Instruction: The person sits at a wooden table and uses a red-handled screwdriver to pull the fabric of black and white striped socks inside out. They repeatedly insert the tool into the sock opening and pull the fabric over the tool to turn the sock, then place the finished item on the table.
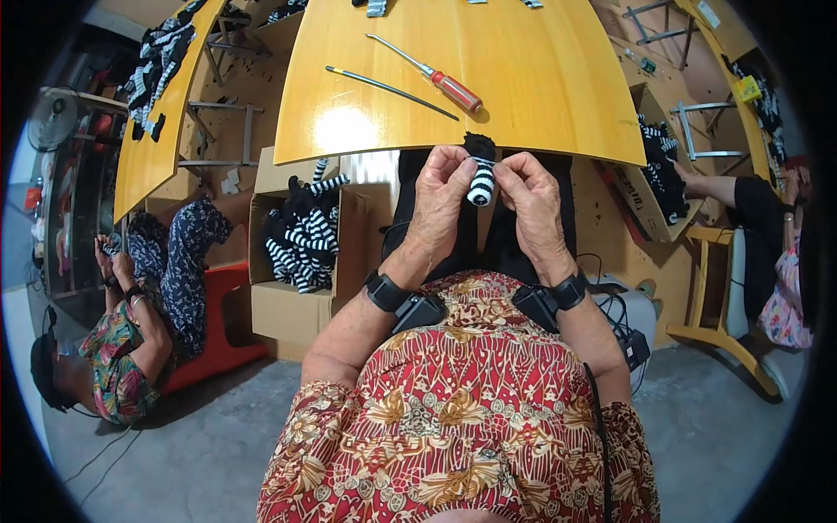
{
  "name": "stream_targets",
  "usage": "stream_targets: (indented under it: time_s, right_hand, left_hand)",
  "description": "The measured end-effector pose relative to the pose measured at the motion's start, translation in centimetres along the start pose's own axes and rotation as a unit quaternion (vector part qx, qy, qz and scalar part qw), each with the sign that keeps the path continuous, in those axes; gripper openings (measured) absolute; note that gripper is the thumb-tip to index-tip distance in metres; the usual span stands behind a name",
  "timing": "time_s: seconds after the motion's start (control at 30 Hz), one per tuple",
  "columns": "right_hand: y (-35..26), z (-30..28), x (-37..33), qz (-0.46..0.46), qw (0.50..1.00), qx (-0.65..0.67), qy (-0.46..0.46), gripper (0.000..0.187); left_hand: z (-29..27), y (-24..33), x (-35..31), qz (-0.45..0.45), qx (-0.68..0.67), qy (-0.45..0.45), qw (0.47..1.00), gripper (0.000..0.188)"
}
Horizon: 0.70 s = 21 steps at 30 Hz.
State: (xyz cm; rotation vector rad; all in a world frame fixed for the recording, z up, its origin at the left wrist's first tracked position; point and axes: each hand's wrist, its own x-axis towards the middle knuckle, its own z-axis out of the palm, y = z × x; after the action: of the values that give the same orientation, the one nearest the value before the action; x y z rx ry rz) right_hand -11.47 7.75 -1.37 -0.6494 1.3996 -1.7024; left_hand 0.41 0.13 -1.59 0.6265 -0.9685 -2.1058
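Observation:
Just off the table's near edge, I hold a small black-and-white striped knitted tube [481, 180] with a black top end. My left hand [438, 193] pinches it from the left between thumb and fingers. From the other side, my right hand [534, 196] is closed on it in the same way. A white end with a dark spot at its centre points down toward me. On the yellow table [558, 96] beyond lie a screwdriver [453, 88] with a red handle and a thin dark rod [392, 91].
Below the table's left corner, a cardboard box [296, 322] holds several striped knitted pieces [305, 231]. Another filled box [641, 205] sits at the right. A person [131, 340] works on the left, another [776, 235] on the right. Cables [623, 327] hang beside my right arm.

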Motion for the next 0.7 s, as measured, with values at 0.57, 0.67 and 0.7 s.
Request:
stream_targets:
  time_s: [0.57, 0.67, 0.7]
  right_hand:
    - [-1.3, -1.1, -0.2, -0.096, 0.987, -0.119, -0.045, 0.009]
    - [-1.5, -0.6, -0.5, -0.147, 0.971, -0.188, -0.004, 0.007]
    - [-1.6, -0.4, -0.5, -0.109, 0.983, -0.145, -0.014, 0.007]
  left_hand:
    - [-0.6, 0.8, 0.3, -0.067, 0.084, -0.065, 0.992, 0.011]
    - [-0.4, 0.4, 0.2, 0.006, 0.108, -0.056, 0.993, 0.009]
    - [-0.3, 0.4, 0.2, 0.035, 0.131, -0.044, 0.99, 0.009]
